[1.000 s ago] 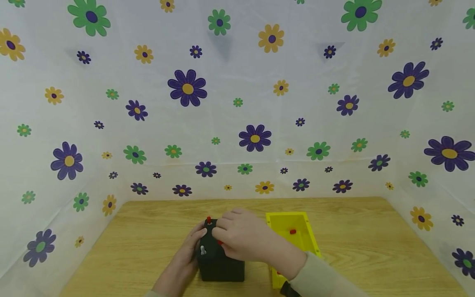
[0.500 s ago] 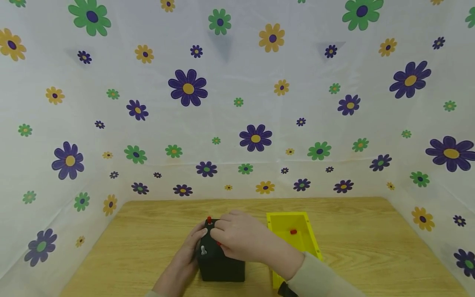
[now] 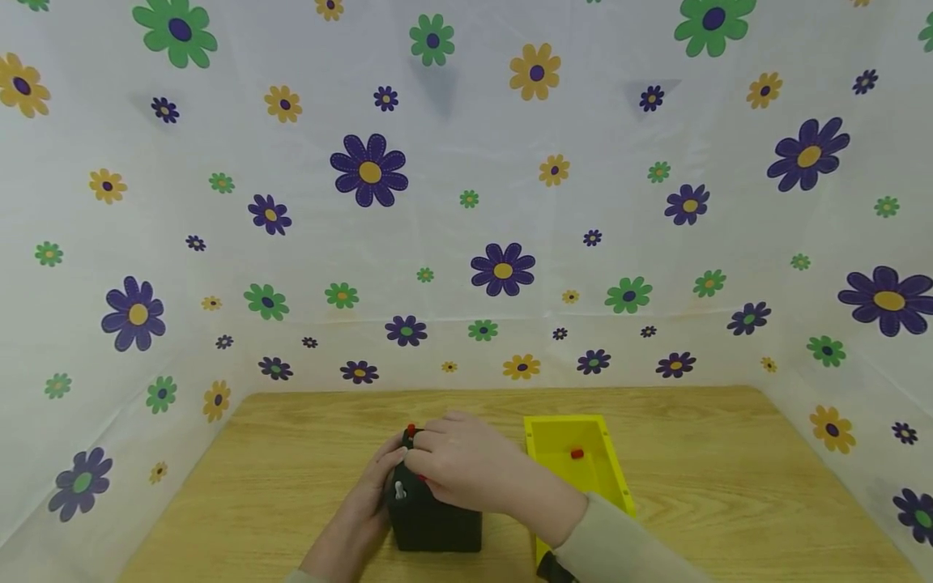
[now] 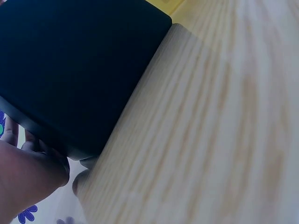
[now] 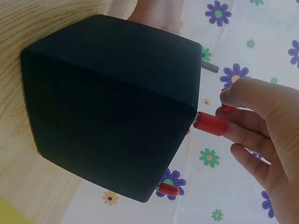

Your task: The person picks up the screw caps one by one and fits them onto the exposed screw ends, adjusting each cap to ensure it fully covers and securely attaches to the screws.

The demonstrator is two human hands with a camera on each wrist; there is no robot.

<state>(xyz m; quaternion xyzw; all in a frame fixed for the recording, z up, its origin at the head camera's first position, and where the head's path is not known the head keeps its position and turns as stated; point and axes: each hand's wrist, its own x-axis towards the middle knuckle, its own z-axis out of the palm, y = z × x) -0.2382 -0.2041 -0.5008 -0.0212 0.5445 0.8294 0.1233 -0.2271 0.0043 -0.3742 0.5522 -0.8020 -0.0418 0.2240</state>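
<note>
A black box [image 3: 437, 530] stands on the table, with studs rising from its top. My left hand [image 3: 368, 490] grips its left side, thumb at the top edge. My right hand [image 3: 474, 465] is over the top; in the right wrist view its thumb and index finger pinch a small red cap [image 5: 227, 107], partly hidden by the fingertips. Close to those fingers, a larger red cap [image 5: 210, 123] sits on a stud at the box's edge. One silver threaded stud [image 5: 210, 66] is bare. Another red cap [image 5: 168, 189] sits at a further corner.
A yellow tray [image 3: 564, 420] lies right of the box, with a red cap [image 3: 577, 454] inside; the right forearm covers part of it. A dark object [image 3: 555, 568] shows beside the right sleeve. Flower-printed white sheeting [image 3: 437, 235] encloses the wooden table [image 3: 692, 470].
My right hand has shifted slightly left across the box top, towards the left thumb. The left hand and the box have stayed in place.
</note>
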